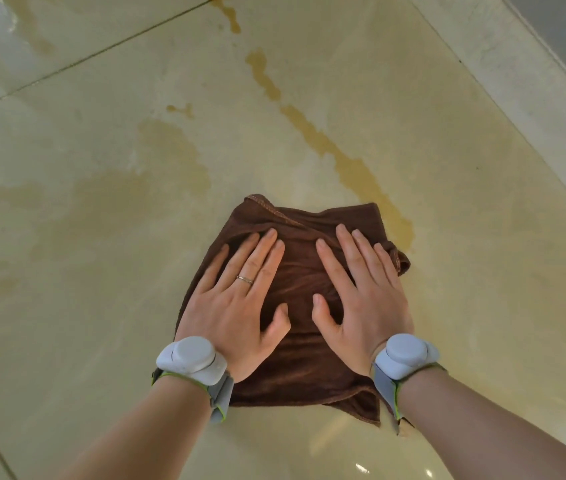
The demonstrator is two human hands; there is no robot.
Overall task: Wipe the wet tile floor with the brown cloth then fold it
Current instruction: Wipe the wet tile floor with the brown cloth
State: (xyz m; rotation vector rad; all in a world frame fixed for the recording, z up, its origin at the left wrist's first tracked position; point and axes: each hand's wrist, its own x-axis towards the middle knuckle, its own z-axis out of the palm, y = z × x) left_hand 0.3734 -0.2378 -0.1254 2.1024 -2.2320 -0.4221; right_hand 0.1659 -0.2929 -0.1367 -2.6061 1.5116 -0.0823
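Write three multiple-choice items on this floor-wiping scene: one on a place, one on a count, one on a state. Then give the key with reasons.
1. Where does the long yellowish wet streak on the tile floor lie?
A. Beyond the cloth, running away to the far edge
B. Under the forearms
C. On the grey wall

2. How many rings show on the hands?
A. None
B. One
C. Three

3. How do the hands meet the brown terry cloth?
A. Fists clench it
B. One lifts a corner
C. Both press flat, fingers straight

Key:
1 A, the streak runs up from the cloth.
2 B, one thin ring on the left hand.
3 C, left and right hand lie spread on it.
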